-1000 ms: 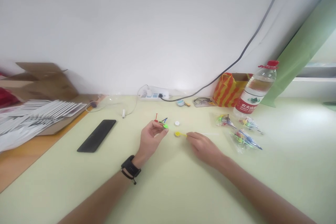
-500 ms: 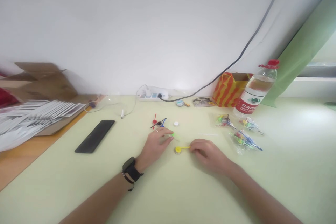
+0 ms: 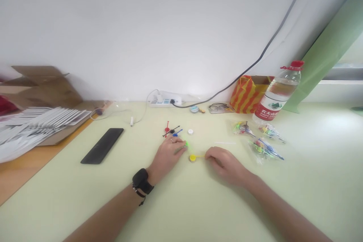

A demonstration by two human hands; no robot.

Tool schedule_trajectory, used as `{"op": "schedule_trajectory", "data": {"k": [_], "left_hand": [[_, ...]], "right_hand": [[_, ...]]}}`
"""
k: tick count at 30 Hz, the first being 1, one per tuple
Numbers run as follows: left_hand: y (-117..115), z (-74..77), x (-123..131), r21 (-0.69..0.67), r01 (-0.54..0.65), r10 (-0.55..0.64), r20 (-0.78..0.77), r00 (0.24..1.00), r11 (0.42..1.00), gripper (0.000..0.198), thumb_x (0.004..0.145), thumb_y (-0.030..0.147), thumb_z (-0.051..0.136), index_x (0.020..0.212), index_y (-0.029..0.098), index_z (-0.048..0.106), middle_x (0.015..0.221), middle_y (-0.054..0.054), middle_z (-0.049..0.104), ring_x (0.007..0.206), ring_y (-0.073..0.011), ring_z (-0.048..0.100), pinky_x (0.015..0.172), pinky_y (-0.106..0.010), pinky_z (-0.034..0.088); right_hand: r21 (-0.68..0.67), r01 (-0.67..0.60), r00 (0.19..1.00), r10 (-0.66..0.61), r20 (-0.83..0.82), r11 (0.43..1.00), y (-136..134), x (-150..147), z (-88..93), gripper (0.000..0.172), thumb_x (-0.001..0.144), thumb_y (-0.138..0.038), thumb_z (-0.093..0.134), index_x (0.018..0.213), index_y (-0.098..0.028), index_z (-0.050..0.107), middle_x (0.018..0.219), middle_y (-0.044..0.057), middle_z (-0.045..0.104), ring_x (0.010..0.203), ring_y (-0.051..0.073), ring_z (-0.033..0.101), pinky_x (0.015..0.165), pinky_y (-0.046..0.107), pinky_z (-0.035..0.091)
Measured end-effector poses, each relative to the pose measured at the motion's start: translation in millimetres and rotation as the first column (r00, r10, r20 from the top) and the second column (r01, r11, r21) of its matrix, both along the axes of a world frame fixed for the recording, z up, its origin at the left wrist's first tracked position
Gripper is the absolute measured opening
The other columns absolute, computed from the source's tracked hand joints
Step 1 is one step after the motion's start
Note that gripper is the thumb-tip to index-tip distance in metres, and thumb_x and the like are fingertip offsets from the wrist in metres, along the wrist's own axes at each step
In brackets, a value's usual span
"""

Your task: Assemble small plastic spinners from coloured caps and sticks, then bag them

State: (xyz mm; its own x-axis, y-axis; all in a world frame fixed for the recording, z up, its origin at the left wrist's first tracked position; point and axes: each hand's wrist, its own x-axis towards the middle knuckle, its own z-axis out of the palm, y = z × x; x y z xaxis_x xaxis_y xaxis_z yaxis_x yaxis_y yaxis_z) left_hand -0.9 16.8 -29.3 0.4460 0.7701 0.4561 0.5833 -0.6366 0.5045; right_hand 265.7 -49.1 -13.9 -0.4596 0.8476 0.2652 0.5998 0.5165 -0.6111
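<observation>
My left hand [image 3: 166, 154], wearing a ring and a black watch, is closed with thumb and fingertips on a small bright green plastic piece [image 3: 186, 144], mostly hidden by the fingers. My right hand [image 3: 224, 162] pinches the tail of a yellow plastic spinner arrow [image 3: 193, 157], whose round hub rests on the table to the left. Just beyond my left hand lie a red spinner arrow [image 3: 167, 129], a black spinner arrow [image 3: 172, 131] and a blue spinner arrow [image 3: 176, 134], close together. A small white round piece [image 3: 190, 132] sits alone behind the green one.
Several clear bags of coloured plastic parts [image 3: 265, 148] lie at the right, before a water bottle [image 3: 273, 100] and a striped bag [image 3: 244, 94]. A black phone-like slab [image 3: 102, 145] lies left. A power strip [image 3: 164, 101], glasses [image 3: 219, 106] and white packets [image 3: 53, 121] are farther back.
My left thumb and fingers have drawn closer together around the green piece. The blue arrow now lies slightly apart from the black one. My right hand stays at the yellow arrow.
</observation>
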Motion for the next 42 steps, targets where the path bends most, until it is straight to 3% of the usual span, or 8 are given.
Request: {"op": "schedule_trajectory", "data": {"k": [5,9,15,21,29,35,38,42], "left_hand": [[-3,1.6,2,-0.057,0.022,-0.022,0.005,1.000,0.998,0.020,0.096,0.028,0.059,0.096,0.028,0.079,0.093,-0.006,0.077,0.095,-0.0278,0.063,0.089,-0.045,0.050],[-13,10.9,6,-0.087,0.080,-0.075,0.055,0.996,0.993,0.023,0.095,0.025,0.058,0.108,0.027,0.076,0.099,-0.006,0.076,0.097,-0.0269,0.065,0.092,-0.044,0.050],[-27,26.0,9,-0.136,0.231,-0.240,-0.054,0.969,0.963,0.024,0.089,0.032,0.068,0.112,0.028,0.074,0.111,-0.007,0.073,0.104,-0.0279,0.064,0.095,-0.043,0.052],[-24,18.6,10,-0.161,0.242,-0.239,0.040,0.970,0.957,0.017,0.090,0.027,0.067,0.106,0.028,0.074,0.107,-0.006,0.075,0.107,-0.0266,0.065,0.097,-0.042,0.052],[-24,17.1,9,-0.200,0.219,-0.226,-0.016,0.974,0.955,0.017,0.092,0.032,0.066,0.107,0.028,0.073,0.136,-0.007,0.067,0.128,-0.0287,0.058,0.109,-0.048,0.045],[-25,18.7,15,-0.354,0.227,-0.149,0.234,0.961,0.907,0.020,0.089,0.032,0.071,0.107,0.025,0.072,0.101,-0.006,0.076,0.091,-0.0233,0.070,0.086,-0.038,0.057],[-29,20.9,20,-0.484,0.294,-0.084,0.409,0.909,0.824,0.021,0.088,0.034,0.073,0.104,0.022,0.072,0.092,-0.006,0.075,0.082,-0.0211,0.071,0.081,-0.036,0.059],[-33,26.0,24,-0.547,0.358,-0.015,0.533,0.846,0.757,0.027,0.082,0.032,0.080,0.105,0.019,0.073,0.105,-0.010,0.075,0.093,-0.0254,0.073,0.088,-0.040,0.060]], "right_hand": [[-0.033,0.038,0.999,-0.038,0.007,0.999,-2,-2,2.8,0.025,0.091,-0.006,0.043,0.100,-0.024,0.058,0.089,0.003,0.067,0.078,0.019,0.063,0.072,0.031,0.048],[-0.021,0.045,0.999,-0.045,-0.004,0.999,-1,0,0.6,0.027,0.091,-0.007,0.043,0.105,-0.024,0.058,0.094,0.004,0.069,0.084,0.020,0.065,0.075,0.033,0.049],[0.032,0.090,0.996,-0.089,-0.018,0.995,4,5,-6.6,0.028,0.093,-0.009,0.043,0.109,-0.024,0.059,0.095,0.004,0.071,0.084,0.021,0.067,0.077,0.034,0.051],[0.058,0.146,0.989,-0.145,-0.028,0.988,6,7,-8.4,0.028,0.094,-0.011,0.043,0.109,-0.023,0.063,0.099,0.006,0.074,0.090,0.023,0.069,0.079,0.036,0.053],[0.090,0.209,0.969,-0.194,-0.152,0.974,5,4,-5.9,0.022,0.099,-0.020,0.046,0.113,-0.026,0.063,0.104,0.006,0.073,0.092,0.023,0.072,0.084,0.038,0.056],[-0.096,0.246,0.823,-0.261,-0.504,0.964,6,-4,2.4,0.020,0.095,-0.042,0.063,0.104,-0.024,0.066,0.124,0.010,0.063,0.087,0.020,0.074,0.082,0.035,0.062],[-0.177,0.176,0.806,-0.245,-0.539,0.968,2,-8,11.2,0.021,0.093,-0.043,0.067,0.093,-0.022,0.068,0.106,0.007,0.068,0.083,0.017,0.071,0.079,0.033,0.061],[-0.227,0.087,0.867,-0.186,-0.462,0.970,-4,-18,16.9,0.021,0.095,-0.041,0.063,0.093,-0.022,0.071,0.080,0.002,0.068,0.071,0.016,0.062,0.065,0.028,0.053]]}}
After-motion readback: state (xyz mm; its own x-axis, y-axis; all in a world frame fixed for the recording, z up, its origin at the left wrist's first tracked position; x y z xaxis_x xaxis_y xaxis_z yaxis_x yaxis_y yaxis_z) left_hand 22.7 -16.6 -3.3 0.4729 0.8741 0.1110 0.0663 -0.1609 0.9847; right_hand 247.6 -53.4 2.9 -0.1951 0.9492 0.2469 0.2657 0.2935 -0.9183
